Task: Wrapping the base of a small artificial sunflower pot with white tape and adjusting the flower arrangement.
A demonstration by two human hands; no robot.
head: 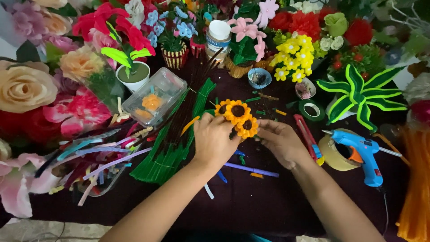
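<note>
My left hand (214,139) and my right hand (281,141) meet over the dark table, both gripping a small bunch of pipe-cleaner sunflowers (238,115) with orange-yellow petals and brown centres. The left fingers wrap the bunch from the left. From the right, the other hand's fingertips pinch under the lowest flower. The stems are hidden by my hands. A thick bundle of green pipe cleaners (172,143) lies just left of my left hand.
A blue glue gun (363,152) rests on a tape roll (337,154) at right, beside a red cutter (307,134). A clear box (154,96), loose coloured pipe cleaners (96,157), orange pipe cleaners (414,179) and many craft flowers ring the table's back.
</note>
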